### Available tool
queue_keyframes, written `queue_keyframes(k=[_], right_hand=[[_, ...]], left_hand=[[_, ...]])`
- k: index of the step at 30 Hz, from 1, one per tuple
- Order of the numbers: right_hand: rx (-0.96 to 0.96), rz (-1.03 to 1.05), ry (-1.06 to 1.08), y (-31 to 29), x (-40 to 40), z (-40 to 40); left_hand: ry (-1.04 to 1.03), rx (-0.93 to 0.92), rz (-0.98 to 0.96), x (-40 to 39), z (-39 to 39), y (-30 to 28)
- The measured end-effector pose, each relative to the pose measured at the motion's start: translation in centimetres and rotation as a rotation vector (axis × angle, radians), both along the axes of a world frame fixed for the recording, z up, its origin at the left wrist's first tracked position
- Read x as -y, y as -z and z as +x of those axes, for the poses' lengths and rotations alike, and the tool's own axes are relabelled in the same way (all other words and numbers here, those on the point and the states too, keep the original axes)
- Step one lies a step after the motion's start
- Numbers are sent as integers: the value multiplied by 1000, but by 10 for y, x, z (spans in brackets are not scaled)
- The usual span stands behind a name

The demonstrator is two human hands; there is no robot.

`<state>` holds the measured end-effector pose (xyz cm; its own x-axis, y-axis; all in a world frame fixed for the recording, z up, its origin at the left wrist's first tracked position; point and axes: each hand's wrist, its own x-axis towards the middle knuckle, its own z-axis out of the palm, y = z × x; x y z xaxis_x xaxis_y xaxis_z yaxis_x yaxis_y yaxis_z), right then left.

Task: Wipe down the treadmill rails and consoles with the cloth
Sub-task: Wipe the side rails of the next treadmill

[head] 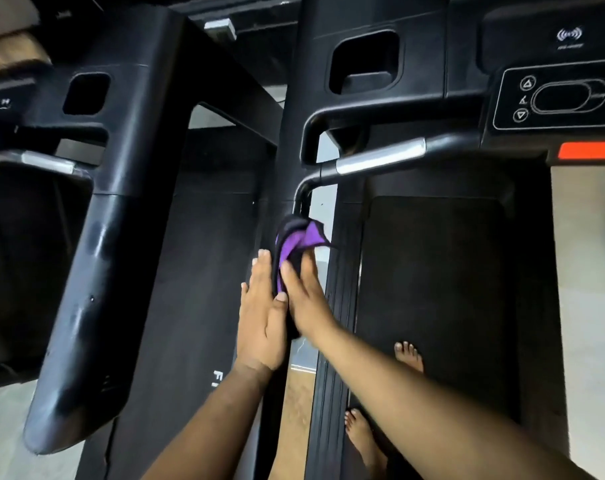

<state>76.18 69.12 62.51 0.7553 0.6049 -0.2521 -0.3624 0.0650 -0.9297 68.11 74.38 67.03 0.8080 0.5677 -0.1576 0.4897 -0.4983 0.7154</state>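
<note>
Hands meet on the black side rail (283, 188) of the right-hand treadmill, between two machines. Left hand (261, 317) lies flat with straight fingers against the rail's left side, thumb touching the cloth (299, 242). Right hand (303, 299) presses the purple-and-black cloth onto the rail from the right, fingers mostly straight, bunched fabric sticking out past the fingertips; whether the fingers curl round the rail cannot be told. Cloth sits on the rail just below where the curved silver-sleeved handlebar (380, 155) joins it. Console (557, 98) with arrow buttons is at upper right, orange strip (590, 150) under it. Bare feet (409, 356) stand on the dark belt (439, 289). Neighbouring treadmill's thick black rail (97, 258) at left, blurred.
</note>
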Motion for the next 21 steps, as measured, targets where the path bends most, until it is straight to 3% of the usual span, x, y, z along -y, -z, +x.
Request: queue_keyframes(k=[5, 11, 17, 21], right_hand=[[-115, -86, 111, 4, -25, 58], [-102, 96, 58, 10, 6, -32], [-271, -76, 152, 13, -34, 66], [120, -121, 92, 6, -6, 1]], left_hand=[[21, -62, 38, 4, 3, -1], [-1, -73, 14, 5, 4, -3], [21, -65, 32, 2, 2, 1], [2, -42, 31, 3, 3, 0]])
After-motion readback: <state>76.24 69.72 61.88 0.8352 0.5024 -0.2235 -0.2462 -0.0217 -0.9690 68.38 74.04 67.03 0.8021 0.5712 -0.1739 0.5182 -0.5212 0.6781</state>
